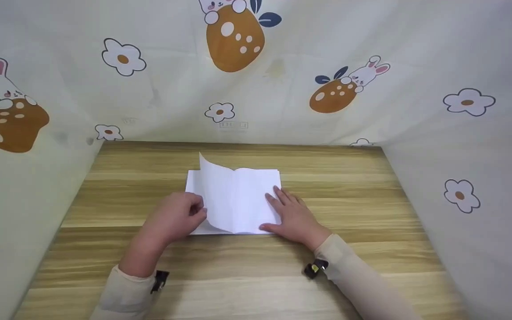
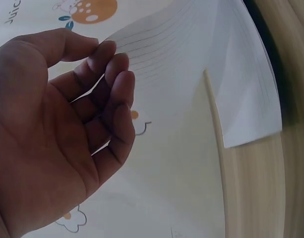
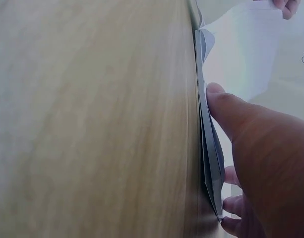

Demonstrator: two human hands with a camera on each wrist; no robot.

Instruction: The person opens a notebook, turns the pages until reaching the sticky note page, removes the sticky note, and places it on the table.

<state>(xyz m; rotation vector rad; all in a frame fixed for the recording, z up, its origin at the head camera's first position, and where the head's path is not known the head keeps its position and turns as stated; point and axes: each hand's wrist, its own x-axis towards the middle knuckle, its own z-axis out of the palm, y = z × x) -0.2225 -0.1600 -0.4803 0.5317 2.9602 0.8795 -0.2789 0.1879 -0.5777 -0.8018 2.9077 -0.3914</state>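
Pinching the left edge of a raised page [image 1: 218,195], the left hand [image 1: 177,216] has thumb and fingertips brought together; its fingers are curled. Right hand [image 1: 295,218]: fingers spread, resting on the right side of the white booklet [image 1: 256,200], which lies spread on the wooden table [image 1: 349,195], between the two hands. In the head view the paper reads as plain white. The left wrist view adds ruled lines [image 2: 147,47] on the page beside the fingertips, plus partial lettering [image 2: 13,12] on the printed cloth [image 1: 282,98]. The right wrist view gives the booklet edge-on: stacked layers visible, right thumb on top near the edge, left fingertips at upper right. Head view alone shows both black wrist devices [image 1: 315,268], one at each sleeve [image 1: 349,271].
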